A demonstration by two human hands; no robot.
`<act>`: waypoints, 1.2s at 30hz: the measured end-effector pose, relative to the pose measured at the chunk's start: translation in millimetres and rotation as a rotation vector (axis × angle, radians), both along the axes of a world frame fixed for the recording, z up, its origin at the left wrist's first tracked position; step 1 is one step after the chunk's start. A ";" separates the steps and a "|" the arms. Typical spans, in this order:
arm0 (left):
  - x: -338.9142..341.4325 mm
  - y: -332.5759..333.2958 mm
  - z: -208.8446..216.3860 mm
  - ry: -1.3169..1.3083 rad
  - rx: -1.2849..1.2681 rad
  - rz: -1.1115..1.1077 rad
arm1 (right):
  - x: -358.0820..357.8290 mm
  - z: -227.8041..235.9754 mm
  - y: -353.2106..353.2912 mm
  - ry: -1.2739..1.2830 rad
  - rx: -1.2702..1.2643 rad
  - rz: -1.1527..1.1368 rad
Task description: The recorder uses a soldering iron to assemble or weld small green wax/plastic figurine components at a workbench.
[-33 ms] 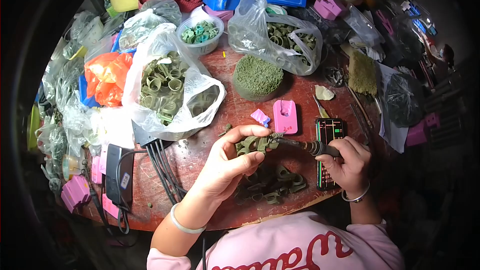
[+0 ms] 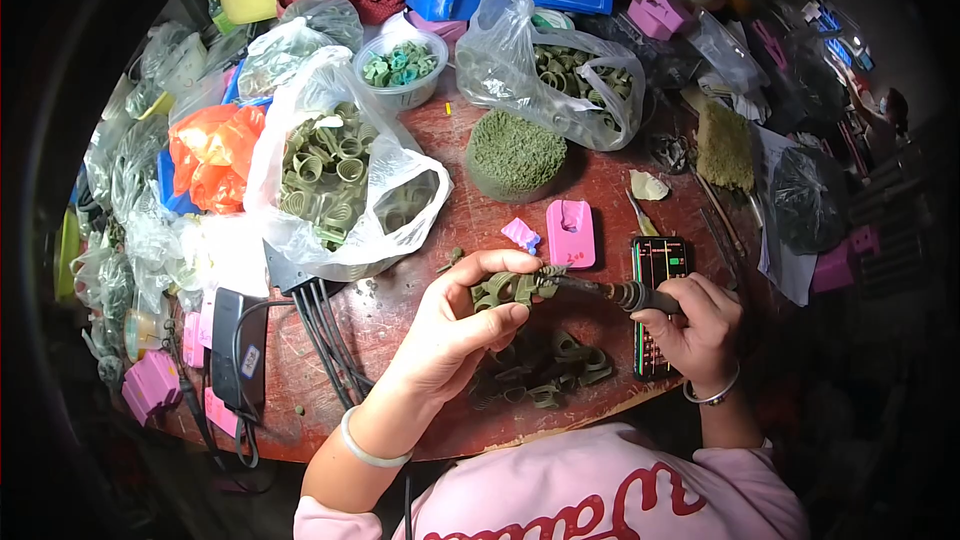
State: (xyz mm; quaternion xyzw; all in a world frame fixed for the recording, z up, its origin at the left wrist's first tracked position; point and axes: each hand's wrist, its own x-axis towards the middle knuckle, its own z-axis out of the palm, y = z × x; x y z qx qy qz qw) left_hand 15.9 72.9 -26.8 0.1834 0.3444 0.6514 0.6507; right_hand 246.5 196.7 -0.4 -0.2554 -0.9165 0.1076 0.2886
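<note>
Between the thumb and fingers of my left hand (image 2: 445, 325) sits a cluster of olive-green ring-shaped pieces (image 2: 503, 288). My right hand (image 2: 702, 328) is closed round the grip of a dark soldering-iron-like tool (image 2: 648, 299). The tool's thin shaft runs left, and its tip meets the upper right of the cluster; whether it touches is too small to tell. Under my hands, a heap of similar olive-green curled pieces (image 2: 565, 368) lies on the red table (image 2: 420, 435). A phone (image 2: 660, 258) with a lit screen lies partly behind my right hand.
Beyond my hands are a pink block (image 2: 571, 233) and a round pad with a rough green top (image 2: 515, 152). Plastic bags of green pieces (image 2: 325, 165) and a tub (image 2: 402, 92) stand farther back. Black cables (image 2: 325, 335) cross the table at left, beside a black adapter (image 2: 240, 348).
</note>
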 end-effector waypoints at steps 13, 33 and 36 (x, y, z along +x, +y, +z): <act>0.0 -0.2 -2.9 -0.011 0.038 0.016 | 4.6 -1.0 -0.3 0.097 -0.036 -0.036; -4.6 3.8 -4.5 -0.197 -0.204 0.001 | -0.6 -4.4 -4.0 0.130 -0.023 -0.065; -4.8 3.7 -5.4 -0.175 -0.188 -0.017 | -1.7 -3.1 -4.4 0.142 -0.018 -0.051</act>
